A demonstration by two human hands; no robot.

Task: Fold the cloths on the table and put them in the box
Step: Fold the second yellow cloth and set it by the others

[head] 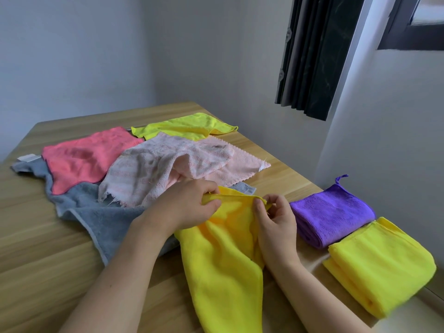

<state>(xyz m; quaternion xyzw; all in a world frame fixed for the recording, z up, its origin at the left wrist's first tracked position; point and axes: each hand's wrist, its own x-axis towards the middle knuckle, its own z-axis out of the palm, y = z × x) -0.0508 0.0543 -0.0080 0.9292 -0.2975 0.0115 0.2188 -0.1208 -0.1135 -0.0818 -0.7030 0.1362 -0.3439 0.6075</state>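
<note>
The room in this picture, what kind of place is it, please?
Probably a plain room in a home. A wooden table stands in a corner of bare pale walls, beside a dark-framed window with a dark curtain, and household cloths lie spread on it.

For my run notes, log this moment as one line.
step: folding yellow cloth | left hand: pinching top edge | right hand: pinching top corner | folded: purple cloth, yellow folded cloth | box: unseen

Both hands [230,212] pinch yellow cloth [223,260] top edge; folded purple cloth [331,212] beside.
</note>
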